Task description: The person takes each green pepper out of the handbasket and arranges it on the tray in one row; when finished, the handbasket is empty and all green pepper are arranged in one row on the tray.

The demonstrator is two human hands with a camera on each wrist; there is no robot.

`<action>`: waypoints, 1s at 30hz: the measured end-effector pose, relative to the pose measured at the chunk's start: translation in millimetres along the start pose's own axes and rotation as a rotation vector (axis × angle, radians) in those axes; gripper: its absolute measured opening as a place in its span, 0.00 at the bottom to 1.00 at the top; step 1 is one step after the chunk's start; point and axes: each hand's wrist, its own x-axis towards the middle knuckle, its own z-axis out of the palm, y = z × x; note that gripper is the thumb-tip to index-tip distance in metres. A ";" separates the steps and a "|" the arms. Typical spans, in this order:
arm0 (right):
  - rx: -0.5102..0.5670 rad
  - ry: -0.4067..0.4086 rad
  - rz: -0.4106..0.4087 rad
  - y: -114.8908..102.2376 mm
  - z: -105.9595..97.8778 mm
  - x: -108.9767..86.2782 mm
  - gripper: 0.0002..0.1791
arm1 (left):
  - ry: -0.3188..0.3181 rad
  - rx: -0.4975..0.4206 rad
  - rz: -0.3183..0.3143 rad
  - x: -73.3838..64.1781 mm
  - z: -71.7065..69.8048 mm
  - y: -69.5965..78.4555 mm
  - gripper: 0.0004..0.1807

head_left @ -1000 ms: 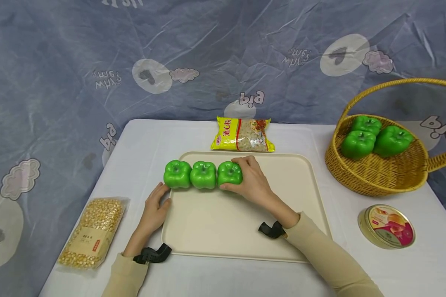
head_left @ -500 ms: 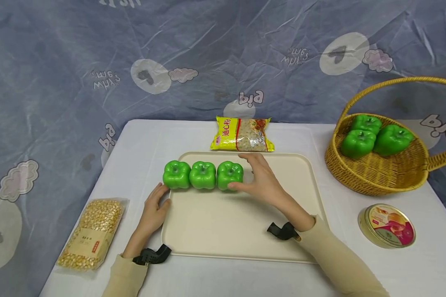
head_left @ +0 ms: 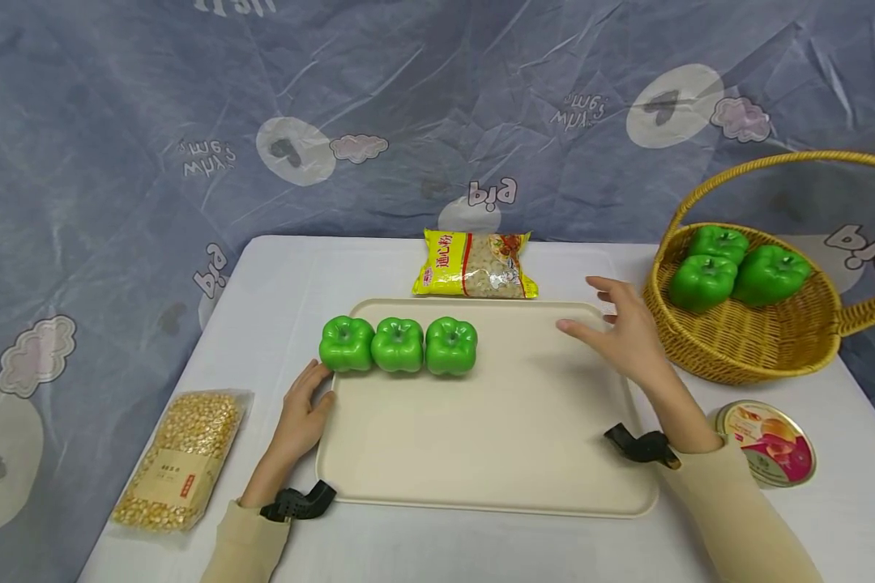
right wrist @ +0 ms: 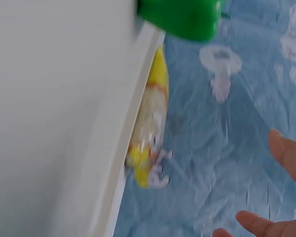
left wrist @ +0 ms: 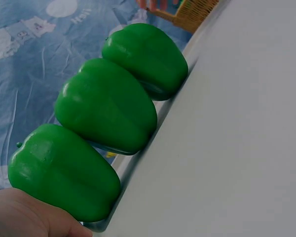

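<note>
Three green bell peppers stand side by side along the far left of a cream tray [head_left: 481,437]: a left pepper [head_left: 346,343], a middle pepper [head_left: 398,345] and a right pepper [head_left: 450,346]. My left hand [head_left: 302,413] rests at the tray's left edge, its fingertips by the left pepper; the left wrist view shows that hand [left wrist: 29,217] close against the pepper [left wrist: 64,173]. Over the tray's right edge hovers my right hand [head_left: 627,332], thumb and fingers spread, holding nothing. It is beside a wicker basket [head_left: 744,368] with three more green peppers [head_left: 771,275] inside.
A yellow pasta bag [head_left: 475,265] lies behind the tray. On the left is a clear bag of corn kernels [head_left: 182,459]. A round tin [head_left: 769,443] sits at the right, partly hidden by my right forearm. The basket's tall handle [head_left: 787,158] arches upward.
My right hand has let go of the right pepper and moved right, toward the basket. That pepper stays in the row. The left hand has hardly moved.
</note>
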 end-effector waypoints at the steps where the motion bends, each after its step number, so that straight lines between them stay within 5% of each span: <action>1: -0.014 0.022 0.011 6.1 -7.8 -0.6 0.43 | 0.001 0.001 -0.001 0.0 0.1 -0.2 0.26; 15: -0.070 0.297 0.362 75.7 -89.5 7.3 0.48 | -0.005 0.005 -0.002 -0.3 -0.4 -1.1 0.26; 30: 0.030 0.347 0.450 122.3 -95.6 30.0 0.53 | -0.007 0.000 -0.030 0.0 0.7 -0.4 0.26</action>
